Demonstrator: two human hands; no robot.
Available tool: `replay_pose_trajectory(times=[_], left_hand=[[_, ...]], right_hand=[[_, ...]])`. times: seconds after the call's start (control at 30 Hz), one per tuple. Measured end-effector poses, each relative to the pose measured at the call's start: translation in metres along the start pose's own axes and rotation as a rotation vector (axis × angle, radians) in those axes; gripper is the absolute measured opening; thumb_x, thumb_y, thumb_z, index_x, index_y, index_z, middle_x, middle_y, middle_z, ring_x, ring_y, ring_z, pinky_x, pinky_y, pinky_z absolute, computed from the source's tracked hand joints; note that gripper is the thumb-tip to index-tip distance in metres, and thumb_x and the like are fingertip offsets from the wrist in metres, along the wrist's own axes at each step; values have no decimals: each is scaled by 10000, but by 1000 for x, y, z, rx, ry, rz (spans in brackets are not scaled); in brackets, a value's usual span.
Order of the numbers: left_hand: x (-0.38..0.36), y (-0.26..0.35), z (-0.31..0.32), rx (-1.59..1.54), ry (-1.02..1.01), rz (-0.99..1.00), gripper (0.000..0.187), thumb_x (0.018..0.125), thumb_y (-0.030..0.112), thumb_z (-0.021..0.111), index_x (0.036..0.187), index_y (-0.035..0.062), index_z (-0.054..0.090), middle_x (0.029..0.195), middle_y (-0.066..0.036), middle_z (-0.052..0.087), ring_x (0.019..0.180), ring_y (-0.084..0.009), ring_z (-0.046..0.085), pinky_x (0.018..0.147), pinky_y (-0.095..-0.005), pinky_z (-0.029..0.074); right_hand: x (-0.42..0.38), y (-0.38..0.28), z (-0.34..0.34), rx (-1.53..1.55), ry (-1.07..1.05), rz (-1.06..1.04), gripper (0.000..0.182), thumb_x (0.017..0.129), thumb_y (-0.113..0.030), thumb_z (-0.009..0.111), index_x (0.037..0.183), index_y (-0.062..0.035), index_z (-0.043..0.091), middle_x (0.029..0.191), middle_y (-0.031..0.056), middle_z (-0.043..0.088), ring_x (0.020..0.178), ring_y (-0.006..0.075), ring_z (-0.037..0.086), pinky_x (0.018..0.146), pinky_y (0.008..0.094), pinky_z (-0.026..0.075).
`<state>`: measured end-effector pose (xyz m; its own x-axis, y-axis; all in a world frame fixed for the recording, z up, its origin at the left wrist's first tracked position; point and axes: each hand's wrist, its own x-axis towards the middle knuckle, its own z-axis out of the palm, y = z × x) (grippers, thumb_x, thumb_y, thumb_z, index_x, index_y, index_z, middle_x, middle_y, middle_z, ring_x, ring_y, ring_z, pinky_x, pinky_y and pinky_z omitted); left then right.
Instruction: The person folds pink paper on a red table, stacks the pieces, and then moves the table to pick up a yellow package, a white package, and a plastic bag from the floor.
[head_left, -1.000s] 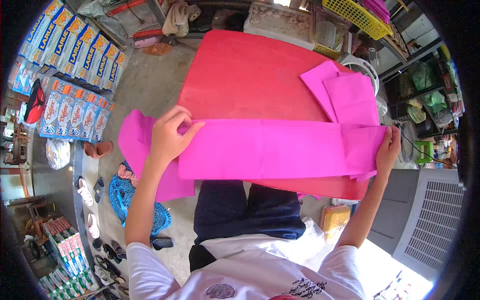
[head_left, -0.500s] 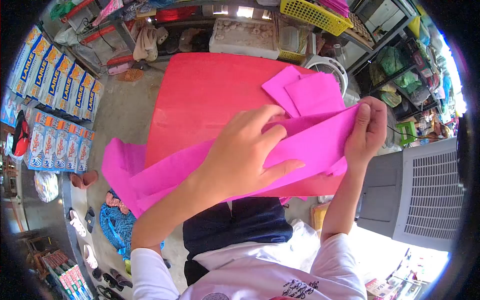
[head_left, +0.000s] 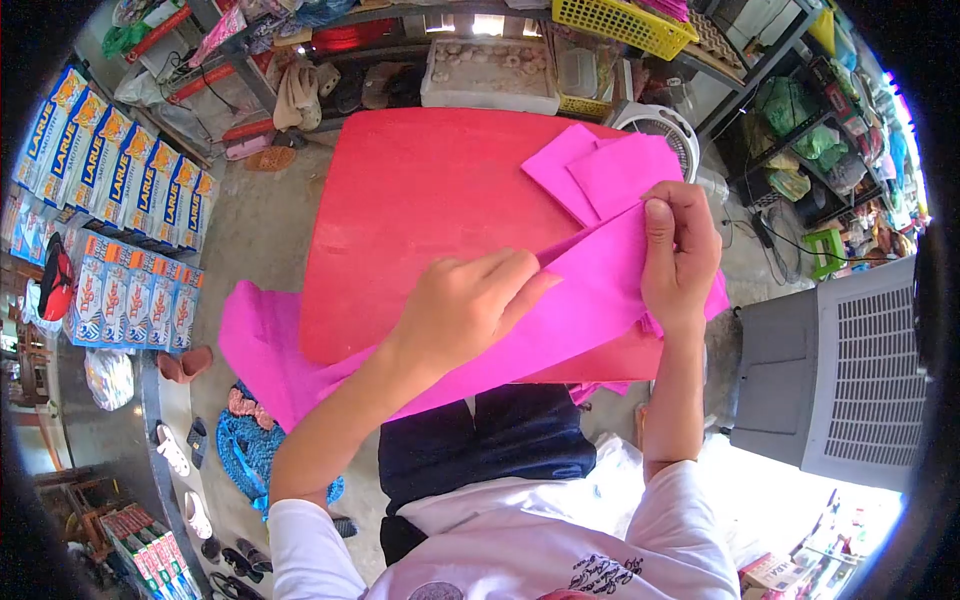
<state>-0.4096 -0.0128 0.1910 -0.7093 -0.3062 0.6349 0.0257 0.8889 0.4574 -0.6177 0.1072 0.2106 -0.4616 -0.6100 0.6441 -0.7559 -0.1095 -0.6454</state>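
Fabric [head_left: 585, 310], bright pink, is pinched at its upper edge between the thumb and bent fingers of our right hand [head_left: 683, 260]. Our left hand [head_left: 455, 310] curls at that same edge, though we cannot tell whether it grips. The strip slants across the near side of our red table [head_left: 400, 210] and droops past its left edge. Folded pink pieces [head_left: 625, 170] lie beyond our right hand; farther out, cartons [head_left: 110, 160] stand left, a louvred unit [head_left: 870, 375] right.
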Motion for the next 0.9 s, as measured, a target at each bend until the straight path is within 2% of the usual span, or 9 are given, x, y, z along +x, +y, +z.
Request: replay_pose_trajectory(times=[0.2, 0.3, 0.4, 0.5, 0.6, 0.7, 0.9], left_hand=[[-16, -9, 2, 49, -4, -17, 227, 888, 183, 809, 854, 56, 624, 683, -120, 644, 547, -287, 664, 474, -416, 471], [-16, -6, 1, -89, 107, 51, 275, 847, 206, 853, 871, 56, 623, 701, -103, 663, 558, -262, 678, 480, -400, 481], [-21, -7, 2, -85, 97, 4, 307, 803, 204, 890, 864, 48, 633, 687, -77, 646, 523, -249, 640, 491, -378, 482], [-24, -11, 1, -92, 61, -37, 291, 793, 170, 896, 793, 48, 632, 671, -68, 616, 491, -237, 588, 486, -360, 468], [-29, -16, 7, -82, 196, -14, 304, 796, 136, 887, 708, 56, 607, 656, -72, 592, 469, -221, 550, 469, -349, 444], [-31, -12, 1, 29, 186, 26, 333, 791, 140, 886, 666, 71, 585, 625, -67, 582, 467, -215, 559, 453, -349, 428], [-42, -18, 2, 126, 111, 41, 321, 789, 214, 887, 719, 81, 604, 567, -50, 560, 462, -226, 584, 437, -355, 437]], right_hand=[[-2, -6, 6, -41, -26, -11, 98, 1024, -128, 659, 1035, -31, 649, 766, 37, 608, 645, 98, 503, 606, 270, 440], [-4, -5, 8, 35, -41, 11, 100, 1025, -130, 659, 1033, -31, 649, 773, 39, 615, 651, 98, 505, 607, 268, 439], [-5, -3, 9, 8, -57, 15, 107, 1030, -138, 651, 1036, -30, 648, 784, 42, 623, 662, 101, 509, 615, 267, 440], [-4, 2, 11, -2, -20, -39, 113, 1035, -142, 643, 1038, -30, 647, 797, 46, 631, 679, 109, 522, 632, 271, 449], [-5, -4, 5, 1, -46, 71, 114, 1036, -142, 640, 1043, -28, 647, 805, 55, 636, 691, 117, 535, 647, 277, 460], [-4, -1, 6, -18, -25, -12, 111, 1033, -136, 641, 1046, -26, 647, 811, 64, 639, 692, 121, 540, 650, 280, 464], [-5, -2, 5, -3, -46, 64, 110, 1031, -128, 642, 1047, -20, 646, 811, 74, 645, 711, 117, 564, 674, 274, 479]])
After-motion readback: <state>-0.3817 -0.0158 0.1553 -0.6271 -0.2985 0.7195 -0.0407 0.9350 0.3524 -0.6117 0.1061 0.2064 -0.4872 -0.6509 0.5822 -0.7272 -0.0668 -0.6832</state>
